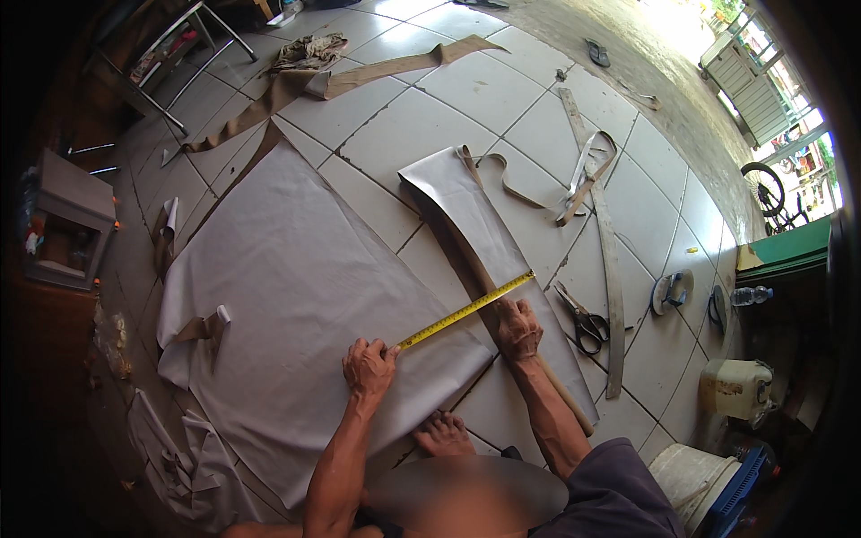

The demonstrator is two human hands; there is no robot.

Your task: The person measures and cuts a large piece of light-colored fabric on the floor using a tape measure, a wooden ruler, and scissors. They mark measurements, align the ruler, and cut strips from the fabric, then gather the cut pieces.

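A yellow tape measure [466, 310] stretches from a large silver-grey sheet [278, 260] across to a long folded strip of the same material [507, 238], whose underside is brown. My left hand [368, 366] pinches the tape's near end over the sheet's right part. Closed on the folded strip just below the tape, my right hand [520, 332] has curled fingers; what they grip, if anything, is hidden. Black-handled scissors [589, 330] lie on the tiles to its right. Beside them runs a long flat metal ruler [613, 296].
Narrow offcuts [377, 79] lie at the back, and a curled strip [587, 184] crosses another flat bar. Crumpled scraps [193, 475] sit at lower left. A small wooden stool [67, 215] is at left; a jerrycan [737, 388] and a bucket [691, 480] stand at right.
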